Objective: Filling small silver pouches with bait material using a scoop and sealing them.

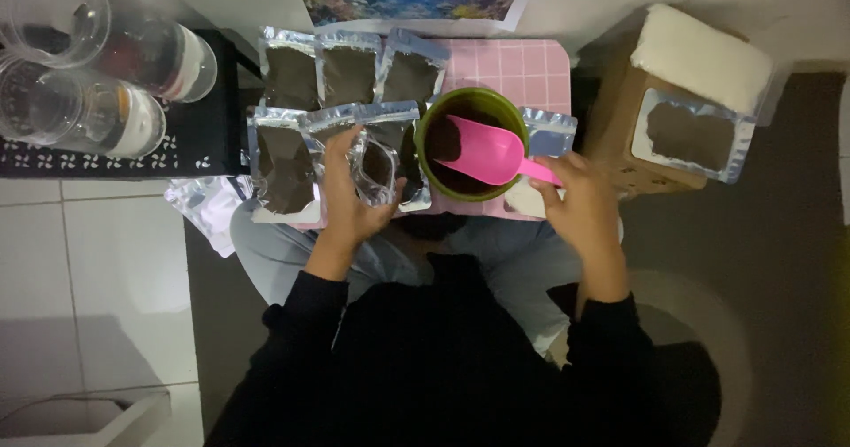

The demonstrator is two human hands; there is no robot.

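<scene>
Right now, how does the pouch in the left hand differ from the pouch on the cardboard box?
The pouch in the left hand is held open beside the green bowl; the pouch on the cardboard box lies flat and alone. The held pouch looks mostly clear; the pouch on the box shows a dark brown filling. Both have silvery edges.

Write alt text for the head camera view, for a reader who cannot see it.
Seen from above, a seated person's right hand holds a pink scoop over a green bowl of dark powder, while the left hand holds open a clear foil pouch. Filled pouches lie in rows on a pink board; another rests on a cardboard box.
</scene>
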